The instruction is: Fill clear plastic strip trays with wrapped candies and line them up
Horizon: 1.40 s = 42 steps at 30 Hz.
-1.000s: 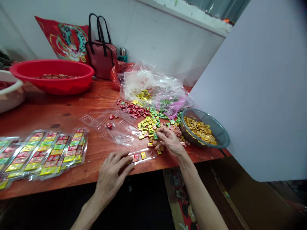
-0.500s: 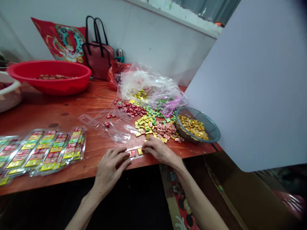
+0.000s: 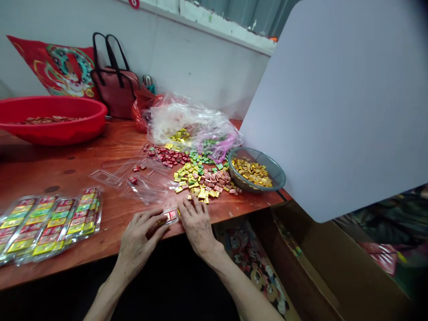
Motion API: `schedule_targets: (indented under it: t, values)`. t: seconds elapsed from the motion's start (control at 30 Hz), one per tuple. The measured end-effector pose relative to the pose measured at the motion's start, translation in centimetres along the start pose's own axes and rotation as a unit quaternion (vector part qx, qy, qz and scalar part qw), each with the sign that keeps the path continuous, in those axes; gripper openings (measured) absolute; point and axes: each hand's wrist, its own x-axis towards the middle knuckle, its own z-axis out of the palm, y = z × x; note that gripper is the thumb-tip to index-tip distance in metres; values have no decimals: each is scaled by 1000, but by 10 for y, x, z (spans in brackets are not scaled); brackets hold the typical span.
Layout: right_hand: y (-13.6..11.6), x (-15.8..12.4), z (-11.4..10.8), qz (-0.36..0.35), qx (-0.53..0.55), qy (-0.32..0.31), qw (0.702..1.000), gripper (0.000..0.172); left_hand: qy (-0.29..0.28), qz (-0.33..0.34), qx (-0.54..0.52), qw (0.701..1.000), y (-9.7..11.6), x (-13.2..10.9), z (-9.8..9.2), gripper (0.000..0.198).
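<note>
My left hand [image 3: 138, 234] pinches the left end of a narrow clear plastic tray at the table's front edge, thumb in front and fingers behind. Small red and pink wrapped pieces [image 3: 171, 216] show in the tray between my hands. My right hand [image 3: 197, 225] lies over the tray's right part, palm down, its fingers stretched out and somewhat apart. A yellow edge peeks out beside its index finger; the rest under that hand is hidden. Just beyond my right fingertips spread loose yellow pieces [image 3: 187, 171], pink pieces [image 3: 217, 179] and dark red pieces [image 3: 169, 156].
Filled clear packs [image 3: 83, 211] line the left front of the wooden table [image 3: 110, 167]. Behind are a red basin [image 3: 56, 131], a handbag [image 3: 117, 89] and a plastic bag [image 3: 200, 120]. A grey bowl [image 3: 259, 187] of gold pieces stands right, beside a pale panel [image 3: 334, 111].
The camera view has swung right, so things appear further left. My right hand has gone from bent fingers at the tray's right end to lying over it, nearer my left hand.
</note>
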Motion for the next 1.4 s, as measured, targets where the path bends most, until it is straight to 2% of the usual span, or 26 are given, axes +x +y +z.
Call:
schedule_targets:
  t: [0.1, 0.2, 0.3, 0.37, 0.43, 0.53, 0.7, 0.9, 1.0, 1.1, 1.23, 1.4]
  values:
    - [-2, -1, 1, -7, 24, -4, 1000, 41, -1, 3, 2, 1000, 0, 0, 0, 36]
    - [12, -2, -16, -20, 70, 10, 997, 40, 4, 4, 2, 1000, 1, 0, 0, 36]
    - [49, -2, -42, 51, 83, 87, 991, 30, 5, 2, 1, 1000, 1, 0, 0, 33]
    - [81, -3, -56, 119, 21, 116, 986, 27, 6, 0, 0, 1000, 2, 0, 0, 31]
    - [109, -5, -63, 151, -58, 95, 982, 25, 7, -3, 0, 1000, 2, 0, 0, 30]
    - [133, -7, -61, 133, -116, 43, 983, 26, 4, -7, 1, 1000, 5, 0, -1, 26]
    - [136, -11, -52, 127, -96, 63, 985, 22, 3, -13, 7, 1000, 8, 0, -1, 23]
    - [142, -12, -53, 130, -39, 65, 989, 14, 0, -8, 7, 1000, 4, -1, -1, 21]
    - [142, -14, -56, 137, -14, 81, 987, 15, 27, 3, 23, 999, 8, -4, -1, 23]
    - [137, -19, -59, 153, 12, 106, 982, 19, 55, 37, 87, 994, 17, -3, 1, 26]
    - [130, -27, -61, 164, 57, 118, 978, 20, 8, 79, 163, 984, 24, 10, 11, 34]
    - [128, -37, -63, 188, 84, 149, 967, 20, -40, 102, 192, 975, 18, 27, 29, 34]
